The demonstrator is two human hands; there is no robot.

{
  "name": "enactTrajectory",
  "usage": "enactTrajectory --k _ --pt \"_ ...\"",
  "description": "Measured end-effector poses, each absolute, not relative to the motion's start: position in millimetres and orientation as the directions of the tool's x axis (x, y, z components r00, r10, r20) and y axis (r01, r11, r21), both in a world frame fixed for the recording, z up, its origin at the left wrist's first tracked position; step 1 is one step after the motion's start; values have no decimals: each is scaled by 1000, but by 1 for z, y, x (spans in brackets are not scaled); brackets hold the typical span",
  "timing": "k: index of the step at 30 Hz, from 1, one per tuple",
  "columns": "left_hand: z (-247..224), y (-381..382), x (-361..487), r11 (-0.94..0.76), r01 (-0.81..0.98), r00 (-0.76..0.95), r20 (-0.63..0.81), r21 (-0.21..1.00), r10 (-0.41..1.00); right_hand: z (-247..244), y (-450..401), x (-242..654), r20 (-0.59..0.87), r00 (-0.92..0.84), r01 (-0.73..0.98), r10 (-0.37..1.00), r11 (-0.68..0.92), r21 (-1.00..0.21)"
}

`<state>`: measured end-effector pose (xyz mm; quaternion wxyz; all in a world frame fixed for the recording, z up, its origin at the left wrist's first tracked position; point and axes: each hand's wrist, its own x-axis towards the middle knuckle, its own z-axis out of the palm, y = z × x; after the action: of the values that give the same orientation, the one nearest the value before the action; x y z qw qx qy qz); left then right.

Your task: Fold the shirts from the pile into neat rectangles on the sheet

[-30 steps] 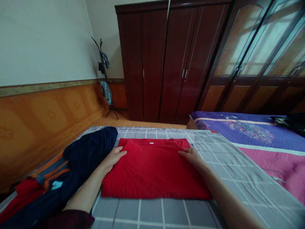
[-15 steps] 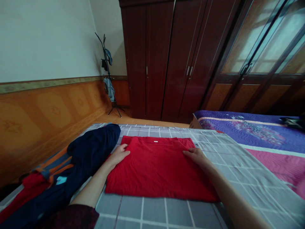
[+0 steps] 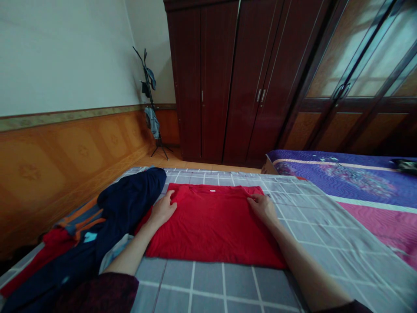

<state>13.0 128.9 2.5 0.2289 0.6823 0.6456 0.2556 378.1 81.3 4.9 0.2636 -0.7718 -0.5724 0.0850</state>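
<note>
A red T-shirt [image 3: 215, 226] lies folded into a wide rectangle on the checked grey sheet, its neckline and small white label at the far edge. On its upper left side rests my left hand [image 3: 163, 208], thumb and forefinger spread apart on the cloth. My right hand [image 3: 263, 209] is at the upper right side, fingertips closed together on the fabric, which creases there. Left of my left forearm lies a heap of clothes [image 3: 127, 204], mostly navy, with orange, grey and red parts. A pale cloth [image 3: 114, 251] shows beneath it.
The grey checked sheet [image 3: 312, 226] covers the bed surface before me. A second bed [image 3: 345, 174] with a purple and pink cover stands at the right. Dark red wardrobes [image 3: 221, 82] line the back, and a coat stand [image 3: 151, 100] occupies the corner.
Both hands have shifted slightly on the T-shirt, the right one inward. Its near edge lies a little farther away and its near right corner has moved left. Its neckline appears straighter.
</note>
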Motion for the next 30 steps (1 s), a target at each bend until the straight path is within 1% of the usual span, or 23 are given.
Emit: enactTrajectory --k 2,3,5,6,7,8,10,11,12,14,18,21,23,25,27,28,30 --pt "8 120 17 -126 841 64 135 526 989 9 76 374 196 339 866 920 -223 -448" --pt "11 116 20 -189 877 113 192 442 975 13 73 371 216 339 878 916 -226 -421" --pt "15 107 27 -353 898 280 277 262 919 19 66 362 263 309 906 914 -199 -374" --pt "16 103 31 -428 881 369 276 199 888 21 63 356 299 254 929 920 -145 -342" --pt "16 100 34 -478 861 435 235 176 869 22 59 349 335 166 952 928 -63 -298" --pt "15 97 37 -499 849 473 171 174 864 22 57 342 358 63 969 932 30 -247" --pt "13 94 40 -464 867 468 24 182 883 15 53 330 342 -104 976 934 161 -145" --pt "12 93 40 -423 888 435 -33 180 900 10 53 325 309 -137 978 941 178 -107" --pt "12 92 41 -386 906 402 -68 175 913 5 53 322 270 -132 983 954 161 -84" --pt "12 94 41 -372 911 389 -68 177 919 -6 54 320 217 -92 993 972 106 -52" --pt "11 105 44 -451 862 473 -49 230 880 -16 59 327 189 -66 996 980 76 -43" --pt "8 114 49 -385 899 409 -85 210 908 -17 61 333 192 -7 999 981 17 -51" --pt "9 117 55 -379 905 397 -63 192 916 -18 61 334 205 16 999 979 -7 -45" --pt "11 119 63 -450 872 463 -26 195 886 -20 60 333 217 -10 999 976 17 -34" --pt "10 122 71 -508 834 525 -26 217 851 -21 60 332 223 -49 998 974 56 -27" --pt "8 124 75 -507 832 526 -30 227 850 -21 59 331 224 -58 997 973 66 -28" --pt "0 130 80 -458 857 475 -17 236 880 -22 59 331 226 -53 998 973 62 -32"
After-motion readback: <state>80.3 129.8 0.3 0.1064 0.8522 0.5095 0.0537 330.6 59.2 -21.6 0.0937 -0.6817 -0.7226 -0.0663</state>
